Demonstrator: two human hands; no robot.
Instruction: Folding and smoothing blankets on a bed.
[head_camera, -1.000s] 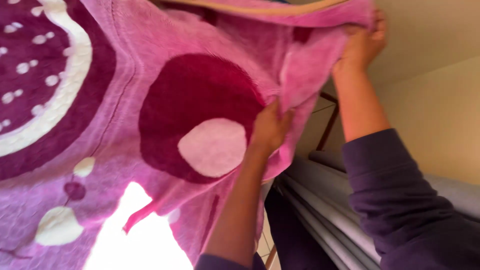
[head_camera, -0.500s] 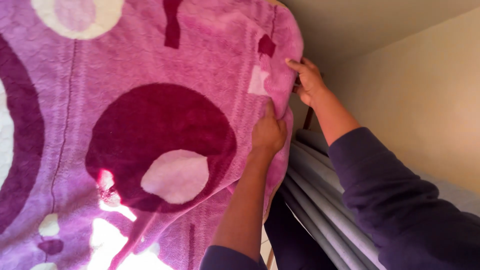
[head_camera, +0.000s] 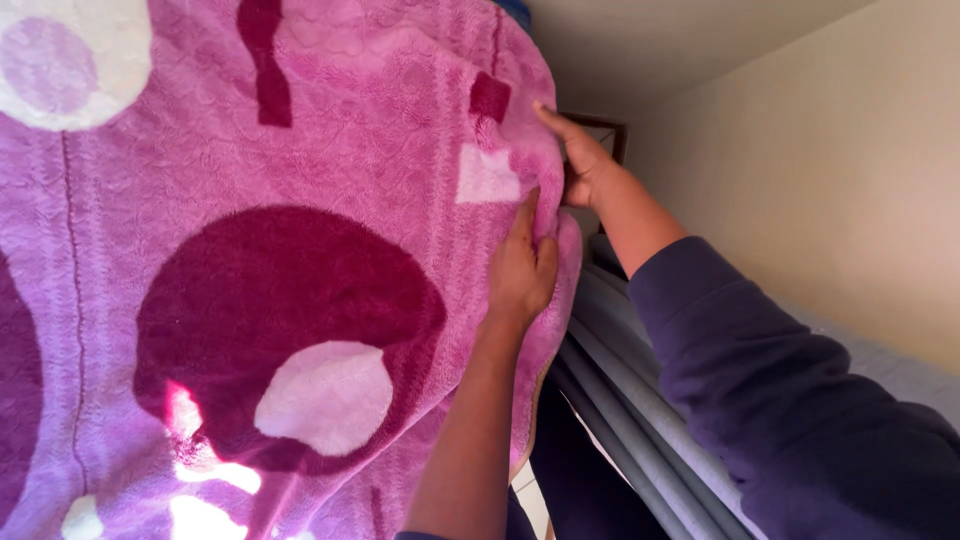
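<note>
A thick pink blanket (head_camera: 330, 180) with dark magenta circles and white spots hangs in front of me and fills the left of the view. My left hand (head_camera: 522, 268) lies flat against the blanket near its right edge, fingers pointing up. Higher up, my right hand (head_camera: 578, 160) is pressed on the same edge, with the fingertips partly behind the fabric. Both arms wear dark purple sleeves.
Grey folded curtain fabric (head_camera: 640, 400) hangs to the right of the blanket, below my right arm. A cream wall (head_camera: 830, 170) and ceiling fill the right side. A dark frame corner (head_camera: 605, 130) shows behind my right hand. Bright light shines through the blanket at the bottom left.
The blanket has come down and now hangs flat. My right hand dropped from the top edge to the right edge, and my left hand went from gripping a fold to pressing flat.
</note>
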